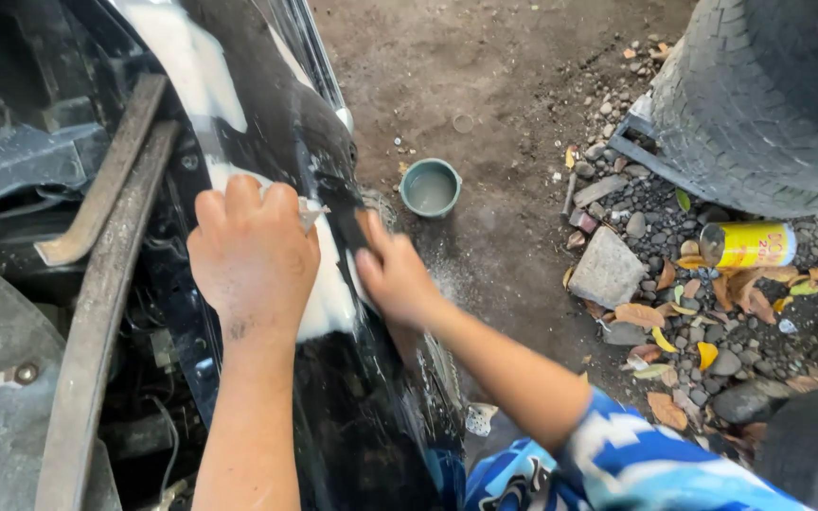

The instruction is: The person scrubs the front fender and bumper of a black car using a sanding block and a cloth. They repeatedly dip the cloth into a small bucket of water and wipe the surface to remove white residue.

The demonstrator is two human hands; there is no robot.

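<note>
White filler coated the stiff black car panel (333,397); the left hand (253,255) pinched a small pad (311,214), the right hand (395,274) pressed flat, fingers together, steadying its slippery-looking edge.

From my seat the black car panel (352,416) reads as glossy painted metal, broken by matt white patches of dried filler (326,301) that look chalky and flat. My left hand (253,255) holds what seems a scrap of pale paper (311,214). The bars (97,274) look like dull, rusty metal. The yellow can (748,244) is shiny metal, the tyre (769,95) matt ribbed rubber, the ground (485,85) rough, dusty dirt.
</note>
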